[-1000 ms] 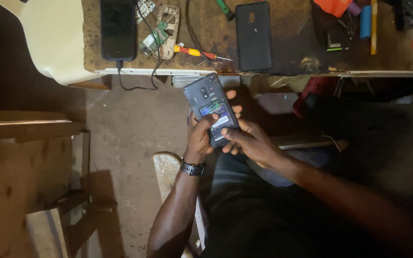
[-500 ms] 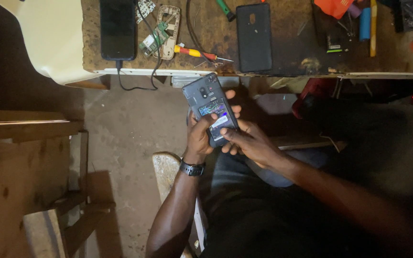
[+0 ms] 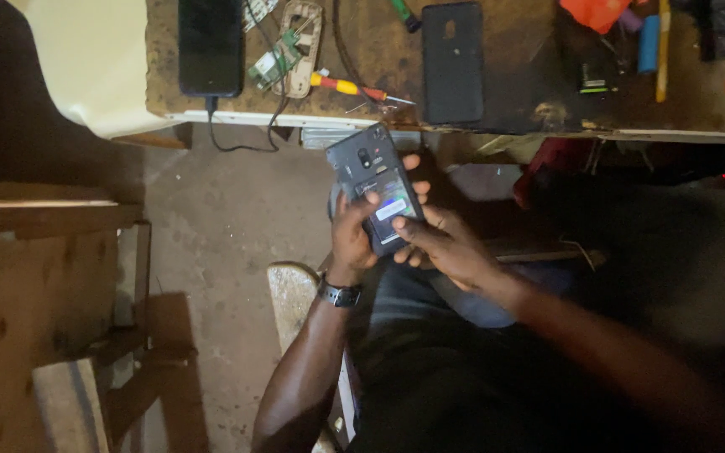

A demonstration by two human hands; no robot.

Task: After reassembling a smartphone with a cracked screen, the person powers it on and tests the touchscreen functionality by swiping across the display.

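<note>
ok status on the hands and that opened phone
Left hand grips the phone, back cover off. Right hand thumb on its lower end. Nothing in the way.

Running along the top: a worn brown workbench (image 3: 513,75) with a pale front edge. Lying on it from left to right: a black phone (image 3: 209,46) with a cable hanging off the edge, an opened beige handset with a green circuit board (image 3: 289,44), a screwdriver with a yellow and red handle (image 3: 350,85), a dark phone back cover (image 3: 453,61), a blue cylinder (image 3: 649,44). Spreading below: a bare dirt floor (image 3: 228,218).
</note>
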